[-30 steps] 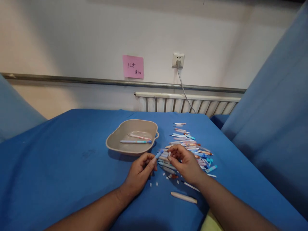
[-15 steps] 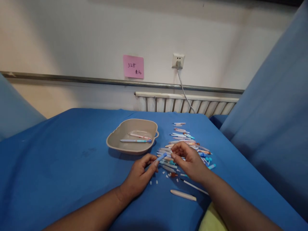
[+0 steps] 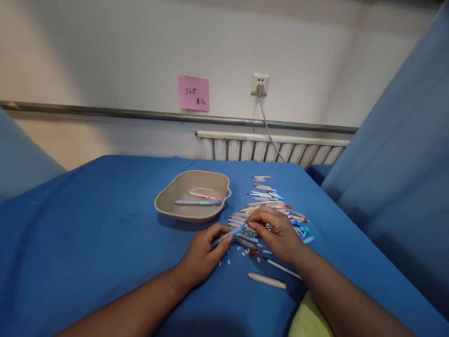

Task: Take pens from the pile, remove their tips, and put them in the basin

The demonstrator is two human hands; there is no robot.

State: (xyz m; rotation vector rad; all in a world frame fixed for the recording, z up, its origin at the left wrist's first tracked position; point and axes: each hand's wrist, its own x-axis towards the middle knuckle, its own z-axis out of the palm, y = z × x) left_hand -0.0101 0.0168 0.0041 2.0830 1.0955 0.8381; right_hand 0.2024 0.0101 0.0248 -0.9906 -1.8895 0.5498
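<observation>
In my left hand is a blue pen barrel, gripped between thumb and fingers and slanting up to the right. My right hand is closed in a pinch at the barrel's upper end; whatever its fingertips hold is too small to name. Behind and under that hand spreads a pile of pens and pen parts. Small white pieces are scattered on the blue cloth below. Nearer me lie a cream pen barrel and a thin white refill.
A beige basin with two pens in it stands left of the pile, on the blue-covered table. Yellow-green fabric shows beneath my right forearm. Blue curtains hang at both sides; a radiator is behind.
My right fingertips have come up against the blue barrel's end; before, there was a small gap. More of the barrel now shows along my left hand. The view has tilted slightly.
</observation>
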